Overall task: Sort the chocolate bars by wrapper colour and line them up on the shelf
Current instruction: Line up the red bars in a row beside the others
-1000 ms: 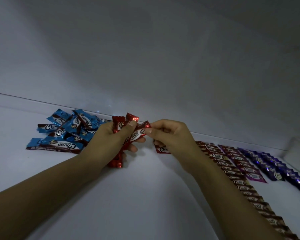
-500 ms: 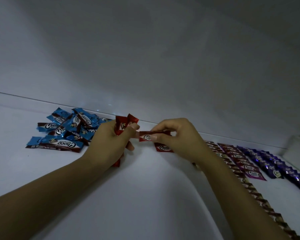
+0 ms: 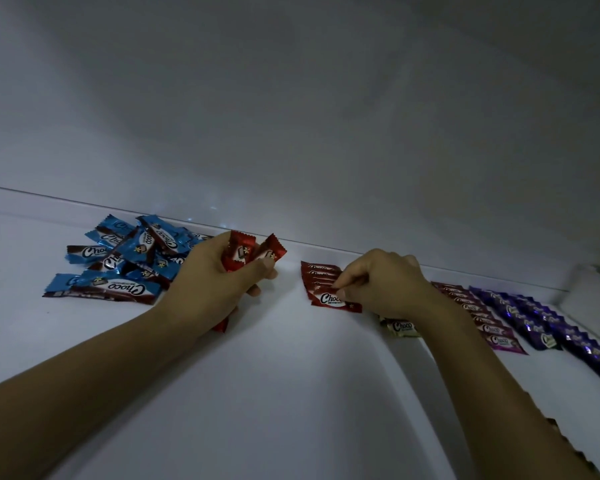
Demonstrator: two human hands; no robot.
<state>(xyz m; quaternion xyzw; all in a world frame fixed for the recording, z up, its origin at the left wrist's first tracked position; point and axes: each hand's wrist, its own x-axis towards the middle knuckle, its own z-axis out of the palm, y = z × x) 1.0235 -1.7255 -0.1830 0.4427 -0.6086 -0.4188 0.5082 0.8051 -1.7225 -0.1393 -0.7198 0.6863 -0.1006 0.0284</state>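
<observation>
Where my left hand [image 3: 205, 282] hovers: just beside the blue pile [image 3: 129, 258], fingers curled round a bunch of red bars [image 3: 243, 251].
Right hand [image 3: 385, 285]: fingers pinch the nearest bar [image 3: 328, 299] of the short red row [image 3: 319, 273] lying on the shelf [image 3: 291, 393].
Farther right: a magenta row [image 3: 478, 313] and purple rows [image 3: 534, 320], side by side on the shelf.

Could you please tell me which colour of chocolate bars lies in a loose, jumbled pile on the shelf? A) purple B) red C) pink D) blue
D: the blue bars lie jumbled over one another at the left of the shelf, whereas the row of red bars at the right hand and the purple bars far right lie in neat lines.
</observation>
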